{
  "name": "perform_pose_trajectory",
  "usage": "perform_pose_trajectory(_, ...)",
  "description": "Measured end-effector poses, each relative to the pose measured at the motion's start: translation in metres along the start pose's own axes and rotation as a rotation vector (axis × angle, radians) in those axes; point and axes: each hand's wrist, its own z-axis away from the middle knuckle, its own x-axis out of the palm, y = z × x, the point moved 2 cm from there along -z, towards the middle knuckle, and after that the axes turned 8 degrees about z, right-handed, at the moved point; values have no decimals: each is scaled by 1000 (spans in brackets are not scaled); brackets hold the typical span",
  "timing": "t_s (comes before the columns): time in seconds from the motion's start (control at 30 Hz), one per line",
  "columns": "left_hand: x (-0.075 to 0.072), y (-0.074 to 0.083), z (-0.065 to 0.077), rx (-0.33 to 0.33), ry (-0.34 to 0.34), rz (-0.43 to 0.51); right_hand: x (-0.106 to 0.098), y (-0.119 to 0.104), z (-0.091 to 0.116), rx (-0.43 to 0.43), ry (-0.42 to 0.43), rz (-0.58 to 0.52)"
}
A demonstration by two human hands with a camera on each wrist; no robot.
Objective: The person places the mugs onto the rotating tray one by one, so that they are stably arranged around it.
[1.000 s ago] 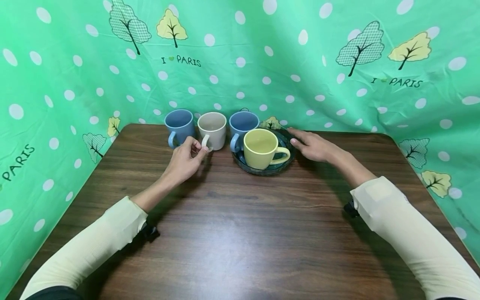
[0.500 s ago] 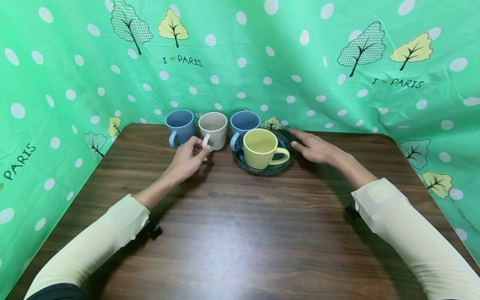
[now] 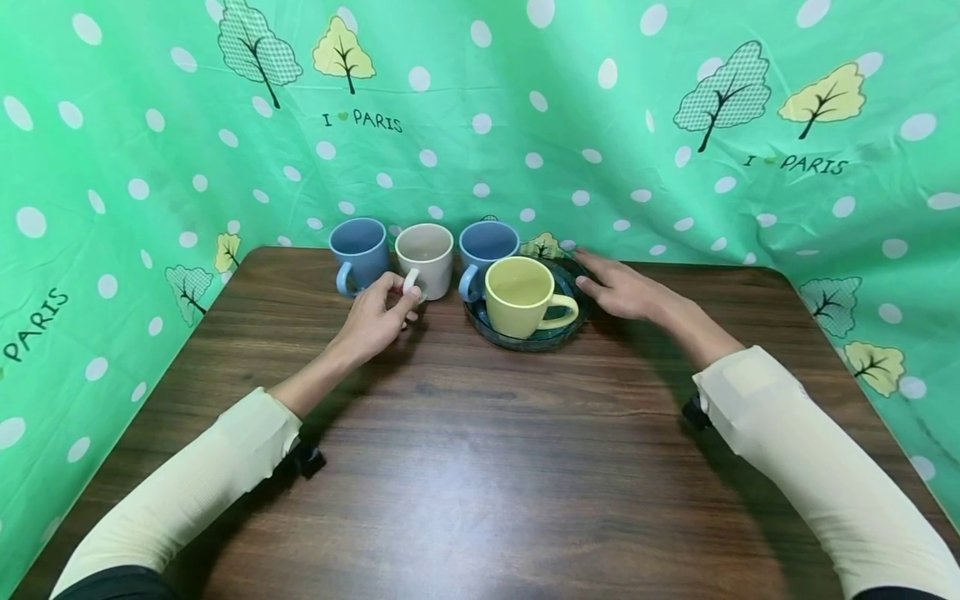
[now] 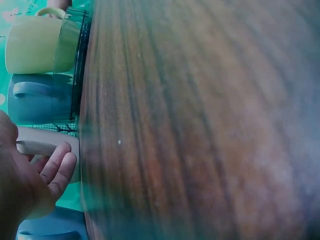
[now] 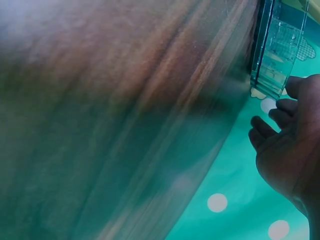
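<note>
At the far edge of a dark wood-grain table point(image 3: 480, 467), three cylindrical mugs with a smooth, ceramic-looking finish stand upright in a row: a left blue mug point(image 3: 369, 265), an off-white mug point(image 3: 437, 277) in the middle, and a right blue mug point(image 3: 486, 243). Their looped handles face the person. The left hand point(image 3: 372, 321) has its thumb and bent fingers closed about the off-white mug's handle point(image 3: 410, 280); the mug stands on the wood, near both blue ones.

Just to the right, a round, low-walled dish point(image 3: 564, 277) of clear, dark teal glass holds a wide, pale yellow mug point(image 3: 517, 304), upright, its handle pointing right. The right blue mug stands at the dish's back left; whether it is inside the rim cannot be told.

The right hand point(image 3: 626, 289) grips nothing. Its fingers are loosely extended beside the dish's right side, the tips at the glass, though whether they press on it is unclear.

Cream, fine-ribbed fabric covers both forearms, the left sleeve point(image 3: 187, 479) and the right sleeve point(image 3: 802, 467) alike. Behind the table hangs a softly creased green cloth point(image 3: 480, 83) printed with white dots, yellow and checked trees, and the lettering "I PARIS" around a small heart.
</note>
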Motion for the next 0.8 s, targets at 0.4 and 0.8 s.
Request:
perform_pose_trajectory(0.4,-1,-10,-8,-2,17,158,-3,-9,-22,-45,17,25)
perform_pose_trajectory(0.8,7,1,-3,-74,-116,386,0,-4,-39,-102,24,7)
